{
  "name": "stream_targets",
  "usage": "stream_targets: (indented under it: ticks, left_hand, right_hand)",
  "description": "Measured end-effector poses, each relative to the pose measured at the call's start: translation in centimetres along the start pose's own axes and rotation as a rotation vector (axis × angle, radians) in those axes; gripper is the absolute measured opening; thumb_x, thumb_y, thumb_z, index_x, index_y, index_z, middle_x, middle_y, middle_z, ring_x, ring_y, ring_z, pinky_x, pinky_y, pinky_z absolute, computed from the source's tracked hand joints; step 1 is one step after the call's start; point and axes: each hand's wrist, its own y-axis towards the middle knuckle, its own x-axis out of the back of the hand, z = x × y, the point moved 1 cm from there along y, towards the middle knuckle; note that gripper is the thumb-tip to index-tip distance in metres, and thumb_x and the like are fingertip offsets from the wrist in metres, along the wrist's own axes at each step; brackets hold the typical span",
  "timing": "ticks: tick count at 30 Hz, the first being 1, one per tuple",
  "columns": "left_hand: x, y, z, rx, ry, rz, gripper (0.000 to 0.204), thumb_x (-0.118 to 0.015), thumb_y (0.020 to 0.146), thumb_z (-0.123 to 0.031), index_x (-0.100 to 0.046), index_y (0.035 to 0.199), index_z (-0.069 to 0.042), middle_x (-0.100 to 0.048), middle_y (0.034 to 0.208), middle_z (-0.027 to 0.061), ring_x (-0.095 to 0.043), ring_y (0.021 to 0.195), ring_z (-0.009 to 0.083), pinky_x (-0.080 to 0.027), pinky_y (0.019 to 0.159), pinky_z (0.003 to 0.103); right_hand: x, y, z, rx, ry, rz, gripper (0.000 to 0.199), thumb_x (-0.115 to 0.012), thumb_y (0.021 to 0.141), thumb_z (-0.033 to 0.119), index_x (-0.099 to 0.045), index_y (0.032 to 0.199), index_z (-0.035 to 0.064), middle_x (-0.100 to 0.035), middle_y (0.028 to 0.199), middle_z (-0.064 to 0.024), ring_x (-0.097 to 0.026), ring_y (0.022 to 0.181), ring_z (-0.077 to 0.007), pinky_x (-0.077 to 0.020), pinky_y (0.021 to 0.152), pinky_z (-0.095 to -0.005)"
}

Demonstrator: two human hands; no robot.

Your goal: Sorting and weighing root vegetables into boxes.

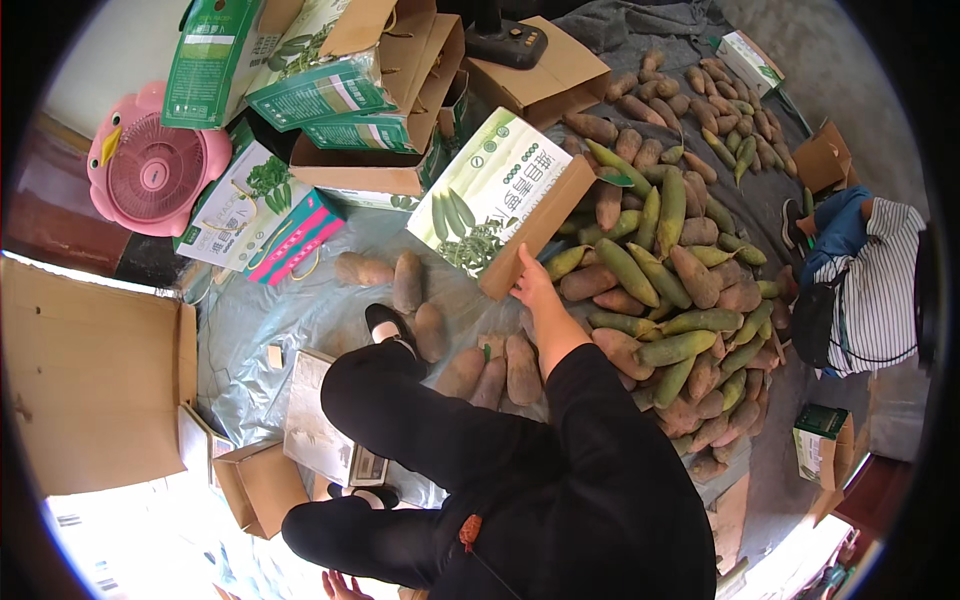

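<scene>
My right hand (535,278) grips the brown edge of a white and green printed carton (495,190), thumb and fingers at its cardboard side. The carton sits tilted beside a large heap of green-and-brown radishes (665,270). At the bottom rim of the view shows part of my left hand (345,586), fingers apart and nothing visible in it; the rest is cut off. Several earth-covered radishes (522,370) lie on the plastic sheet near my knee. Between my legs stands a flat scale (310,410) with a display.
Green cartons (330,90) are stacked at the upper left, near a pink fan (155,165). An opened cardboard box (262,487) stands beside the scale. Another person in a striped top (885,285) is at the far right. More radishes (735,110) lie upper right.
</scene>
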Motion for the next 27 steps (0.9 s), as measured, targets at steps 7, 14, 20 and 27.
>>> stream_targets:
  ticks: [7,14,20,27]
  left_hand:
    - [-0.7,-1.7,-3.8,-0.166,-0.004,-0.1,0.048,-0.052,0.086,-0.018,-0.045,0.129,0.001,-0.047,0.129,0.0259,-0.046,0.122,0.0357,-0.043,0.094,0.046]
    - [-3.7,-2.2,-9.6,-0.406,-0.008,-0.047,0.049,-0.055,0.089,-0.023,-0.045,0.127,0.007,-0.049,0.127,0.0229,-0.048,0.119,0.0339,-0.045,0.093,0.046]
    - [-4.7,0.4,-11.6,-0.673,0.071,-0.027,0.03,-0.046,0.097,-0.019,-0.056,0.12,-0.004,-0.06,0.118,0.0107,-0.056,0.112,0.0234,-0.044,0.094,0.035]
    - [-8.2,0.0,-13.9,-0.767,0.003,0.069,0.025,-0.047,0.094,-0.014,-0.058,0.114,-0.003,-0.062,0.111,0.0101,-0.058,0.103,0.02,-0.045,0.091,0.034]
  right_hand:
    - [-4.6,-0.7,3.6,0.319,0.088,-0.041,0.048,-0.073,0.079,0.021,-0.052,0.12,0.0066,-0.061,0.11,-0.0052,-0.059,0.096,-0.0206,-0.0485,0.076,-0.0374]
    - [-5.7,-6.6,7.5,0.478,-0.103,-0.085,0.038,-0.069,0.081,0.012,-0.056,0.114,-0.0005,-0.063,0.106,-0.0087,-0.061,0.092,-0.0191,-0.0478,0.079,-0.0329]
    - [-3.6,-10.7,6.3,0.709,-0.392,-0.058,0.029,-0.065,0.082,0.015,-0.062,0.106,-0.0007,-0.067,0.097,-0.0105,-0.063,0.085,-0.0192,-0.0475,0.075,-0.0326]
    - [-3.3,-22.3,6.7,1.219,-1.036,-0.294,0.024,-0.062,0.081,0.019,-0.063,0.097,0.0018,-0.062,0.087,-0.0151,-0.06,0.083,-0.0329,-0.0469,0.073,-0.0387]
